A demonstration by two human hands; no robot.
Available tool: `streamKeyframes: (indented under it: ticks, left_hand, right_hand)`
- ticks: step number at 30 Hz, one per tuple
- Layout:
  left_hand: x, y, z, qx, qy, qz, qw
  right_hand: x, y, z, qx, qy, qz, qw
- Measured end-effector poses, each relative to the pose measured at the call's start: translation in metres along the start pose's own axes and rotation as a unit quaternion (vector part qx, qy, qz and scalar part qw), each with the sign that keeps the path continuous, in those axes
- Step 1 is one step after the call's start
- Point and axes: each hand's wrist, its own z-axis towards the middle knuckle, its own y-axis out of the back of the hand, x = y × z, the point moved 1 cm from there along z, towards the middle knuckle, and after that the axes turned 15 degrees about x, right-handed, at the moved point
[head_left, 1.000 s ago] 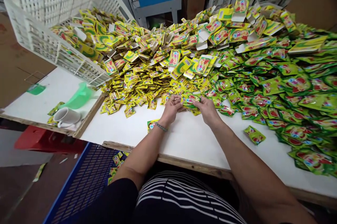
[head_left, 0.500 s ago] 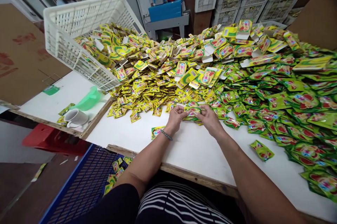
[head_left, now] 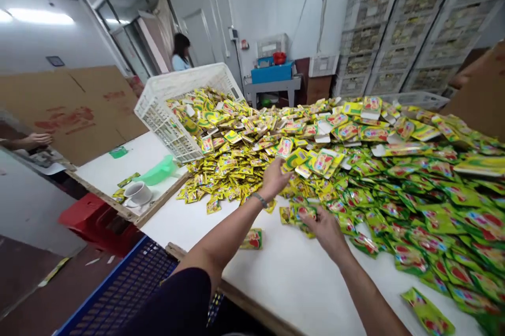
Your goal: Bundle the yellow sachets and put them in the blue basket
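While my left hand [head_left: 274, 181] stretches wide open over the glossy yellow sachets [head_left: 232, 160], it has hold of nothing that I can see, and my right hand [head_left: 325, 233] comes down curled on a small loose cluster of sachets [head_left: 300, 216]; from here, I can't tell whether those fingers have gripped any. The yellow mound spills across the white table top [head_left: 284, 278], with one lone sachet [head_left: 251, 238] lying out on the bare surface just near my left forearm. To the right, a broad, flatter spread of shiny green sachets [head_left: 428, 215] runs off toward the table's edge, and one more green sachet [head_left: 428, 312] lies apart at the near right. At the far left of the mound, a white plastic lattice crate [head_left: 165, 120] sits tipped, its mouth toward the pile, and a thick heap remains on the table, with none of it gathered up.
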Motion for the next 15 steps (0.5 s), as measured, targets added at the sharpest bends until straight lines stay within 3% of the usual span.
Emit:
streamKeyframes:
  ticks: [1,3,6,10,15]
  left_hand:
    - [-0.003,-0.001,0.015,-0.005,-0.01,0.06,0.998]
    - [-0.006,-0.007,0.042,0.049,-0.006,0.146,0.988]
    - [-0.002,-0.017,0.061,0.12,0.025,0.236,0.964]
    - [0.012,-0.021,0.049,0.12,0.04,0.258,0.958]
    - [0.023,-0.007,0.015,0.107,0.051,0.246,0.962]
  right_hand:
    - [0.0,-0.004,-0.001,0.011,0.005,-0.025,1.0]
    - [-0.003,-0.01,-0.002,0.021,0.012,-0.068,0.997]
    - [-0.011,-0.015,0.0,0.043,0.025,-0.091,0.995]
    - [-0.019,-0.016,0.003,0.041,0.029,-0.084,0.995]
    - [-0.029,-0.025,0.004,0.095,0.036,-0.055,0.993]
